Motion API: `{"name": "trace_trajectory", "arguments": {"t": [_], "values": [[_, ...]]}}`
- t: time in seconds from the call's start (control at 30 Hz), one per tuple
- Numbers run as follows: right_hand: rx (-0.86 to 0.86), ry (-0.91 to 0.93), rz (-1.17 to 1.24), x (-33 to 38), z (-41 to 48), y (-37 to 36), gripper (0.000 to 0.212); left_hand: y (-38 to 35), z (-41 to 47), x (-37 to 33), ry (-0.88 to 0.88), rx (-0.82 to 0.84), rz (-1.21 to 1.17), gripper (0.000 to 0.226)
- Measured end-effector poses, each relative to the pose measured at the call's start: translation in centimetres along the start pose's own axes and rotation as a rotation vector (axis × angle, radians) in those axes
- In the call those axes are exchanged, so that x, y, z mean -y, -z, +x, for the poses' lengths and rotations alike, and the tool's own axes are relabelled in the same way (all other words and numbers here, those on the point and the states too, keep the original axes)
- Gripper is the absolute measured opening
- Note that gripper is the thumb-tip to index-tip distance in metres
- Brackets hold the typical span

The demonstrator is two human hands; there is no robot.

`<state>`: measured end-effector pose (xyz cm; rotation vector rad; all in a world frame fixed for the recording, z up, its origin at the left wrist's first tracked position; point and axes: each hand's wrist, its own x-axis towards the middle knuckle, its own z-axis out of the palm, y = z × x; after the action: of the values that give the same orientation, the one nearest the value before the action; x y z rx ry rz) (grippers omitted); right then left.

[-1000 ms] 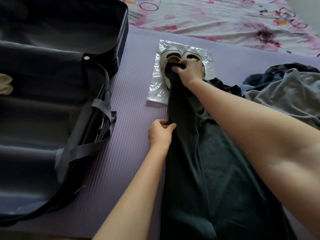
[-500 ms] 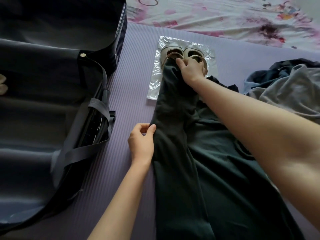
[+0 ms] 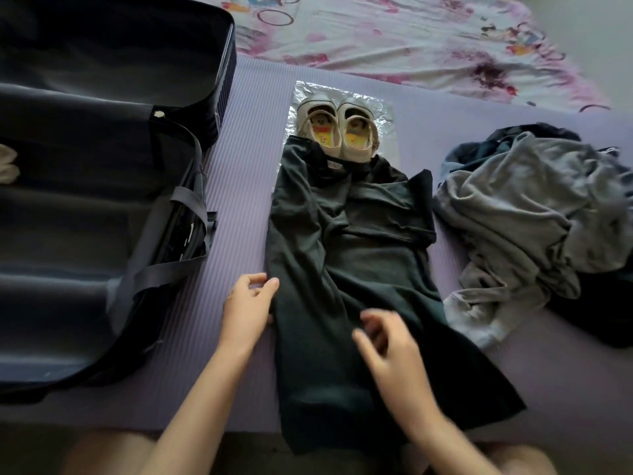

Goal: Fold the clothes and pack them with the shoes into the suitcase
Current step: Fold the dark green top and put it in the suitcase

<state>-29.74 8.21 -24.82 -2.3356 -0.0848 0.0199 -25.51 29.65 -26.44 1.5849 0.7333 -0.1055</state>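
We see the dark garment [image 3: 342, 269] spread lengthwise on the purple mat [image 3: 236, 186], and we place everything else from it. Our left hand [image 3: 248, 306] is at the garment's left edge, about halfway along it, thumb and curled fingers pinching the fabric there. Our right hand [image 3: 394, 354] is over the garment's near half, blurred, fingers loose and spread, with nothing in its hold.

At the garment's far end 2 pale shoes [image 3: 337, 128] stand side by side on a clear plastic sheet [image 3: 383, 111]. The garment's collar lies over their heels and over the sheet's near edge, so the shoes are partly covered.

Left of the garment, across a bare strip of mat, the suitcase [image 3: 102, 200] lies open, with dark lining and a grey strap [image 3: 154, 272] draped across its near rim. A small pale thing [image 3: 7, 164] lies inside at the far left. We cannot tell what it is.

Right of the garment a heap of grey clothes [image 3: 534, 214] presses against its upper right edge, with darker pieces underneath. Beyond the garment's far end, past the shoes, is a floral bedsheet [image 3: 411, 39].
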Motion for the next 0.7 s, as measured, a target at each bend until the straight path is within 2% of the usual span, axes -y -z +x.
{"name": "trace_trajectory", "arguments": {"t": [0.07, 0.2, 0.27, 0.33, 0.5, 0.7], "values": [[-0.001, -0.067, -0.08, -1.1, -5.0, -0.4, 0.023, 0.2, -2.6, 1.7, 0.035, 0.053, 0.009, 0.017], [0.055, -0.295, -0.044, -0.6, -9.0, -0.7, 0.035, 0.5, -7.4, 5.1, 0.02, 0.141, 0.12, 0.007], [0.141, -0.371, -0.134, 0.5, -9.2, -0.7, 0.032, 0.5, -9.4, 6.1, 0.002, 0.184, 0.177, 0.009], [0.216, -0.429, -0.177, 1.5, -9.2, -0.5, 0.028, 0.6, -10.6, 6.6, -0.033, 0.14, 0.253, 0.007], [0.291, -0.475, -0.054, 3.2, -9.6, -0.2, 0.023, 2.9, -11.4, 5.8, -0.139, -0.025, 0.349, 0.008], [0.372, -0.427, -0.091, 4.2, -11.0, -1.1, 0.022, 4.5, -11.7, 6.9, -0.16, -0.042, 0.462, 0.008]]}}
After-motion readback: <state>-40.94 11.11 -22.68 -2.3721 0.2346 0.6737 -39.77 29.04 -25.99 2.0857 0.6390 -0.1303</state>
